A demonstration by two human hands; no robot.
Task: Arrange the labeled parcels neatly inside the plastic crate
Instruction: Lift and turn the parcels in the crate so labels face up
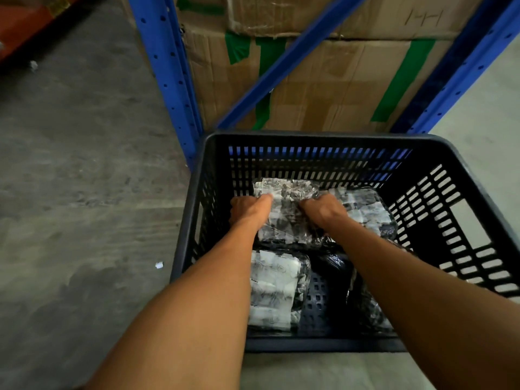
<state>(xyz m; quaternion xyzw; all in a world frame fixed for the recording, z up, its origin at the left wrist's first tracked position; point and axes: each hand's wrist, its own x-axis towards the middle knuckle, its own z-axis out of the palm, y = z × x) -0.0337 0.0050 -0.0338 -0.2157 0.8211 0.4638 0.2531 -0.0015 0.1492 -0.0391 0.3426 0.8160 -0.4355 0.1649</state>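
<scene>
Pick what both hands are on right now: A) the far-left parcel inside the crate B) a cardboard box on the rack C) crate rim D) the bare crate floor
A: the left hand and right hand grip opposite edges of the far-left parcel lying inside the crate.

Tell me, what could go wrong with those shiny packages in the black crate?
Both hands, left hand and right hand, grip the far parcel by its slick plastic wrap, so it might slip or tear. Set down crooked, it could overlap the right parcel or the near parcel and spoil the neat rows. The crate wall is high, so forearms may bump its rim.
</scene>
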